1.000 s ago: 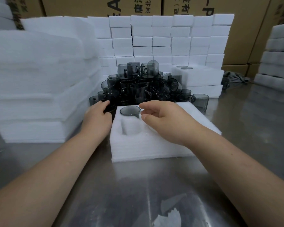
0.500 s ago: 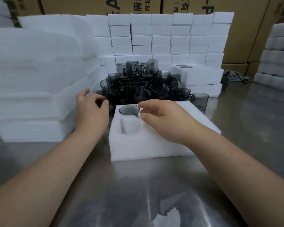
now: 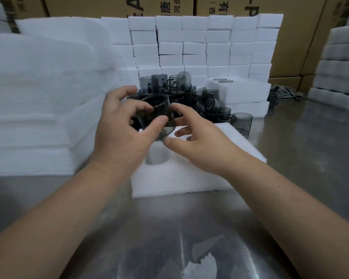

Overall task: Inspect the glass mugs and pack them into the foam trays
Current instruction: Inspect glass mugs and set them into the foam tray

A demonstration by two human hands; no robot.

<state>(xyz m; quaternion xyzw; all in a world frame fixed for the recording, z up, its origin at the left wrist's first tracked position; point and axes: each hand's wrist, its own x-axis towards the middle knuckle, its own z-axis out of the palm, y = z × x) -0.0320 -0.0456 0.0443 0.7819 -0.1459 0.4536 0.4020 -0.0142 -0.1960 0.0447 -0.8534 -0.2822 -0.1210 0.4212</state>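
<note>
My left hand [image 3: 121, 133] grips a smoky grey glass mug [image 3: 155, 109] and holds it tilted in the air above the white foam tray [image 3: 189, 178]. My right hand [image 3: 201, 141] is beside the mug with its fingers spread and relaxed, the index fingertip close to the glass. Under the hands, another mug [image 3: 166, 132] sits in the tray's far cavity, partly hidden by my left thumb. The nearer cavity [image 3: 156, 156] holds nothing. Behind the tray lies a pile of grey mugs [image 3: 189, 97], and a single mug [image 3: 243, 122] stands at its right.
Tall stacks of foam sheets [image 3: 38, 97] fill the left side. A wall of foam blocks [image 3: 189, 47] and cardboard boxes [image 3: 300, 37] stand at the back, more foam [image 3: 340, 67] at the right. A foam scrap [image 3: 201, 264] lies on the metal table [image 3: 290, 158].
My left hand has taken a mug from the pile's left edge and lifted it above the tray. My right hand has risen off the tray and opened beside the mug.
</note>
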